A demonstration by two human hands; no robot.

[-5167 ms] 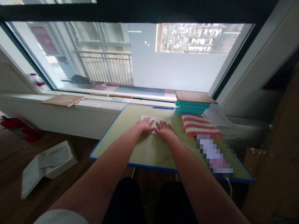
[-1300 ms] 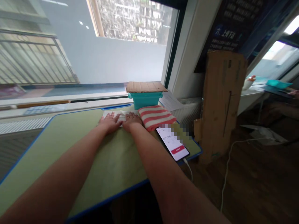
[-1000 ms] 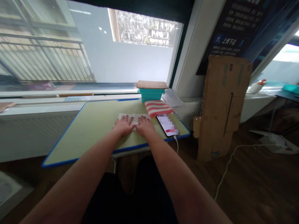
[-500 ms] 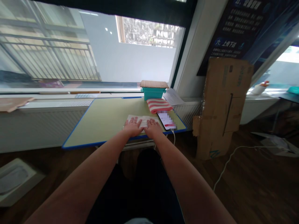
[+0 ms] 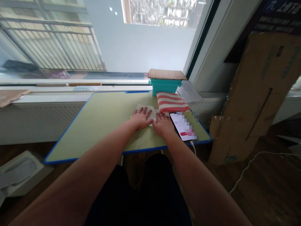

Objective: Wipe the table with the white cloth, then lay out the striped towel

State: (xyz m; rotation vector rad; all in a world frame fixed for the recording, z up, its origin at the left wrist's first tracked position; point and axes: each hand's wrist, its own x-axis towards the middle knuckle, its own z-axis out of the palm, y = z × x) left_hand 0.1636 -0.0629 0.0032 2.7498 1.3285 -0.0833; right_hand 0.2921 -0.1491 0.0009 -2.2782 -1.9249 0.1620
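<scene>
A thin white cloth or tissue lies flat on the green table with the blue edge. My left hand presses down on its left part, fingers spread. My right hand lies flat on its right part, the two thumbs close together. Both palms hide much of the white sheet, and I cannot tell whether it is cloth or paper. Just right of my right hand is a phone with its screen lit. Behind the phone lies a folded pink-and-white striped towel.
A teal bin topped with a cardboard piece stands at the table's back. A white cable runs from the phone over the front edge. A large cardboard box leans at right; a white box sits on the floor at left.
Both hands have pushed forward on the table with the white sheet, away from the front edge. The camera view has also shifted nearer and tilted down.
</scene>
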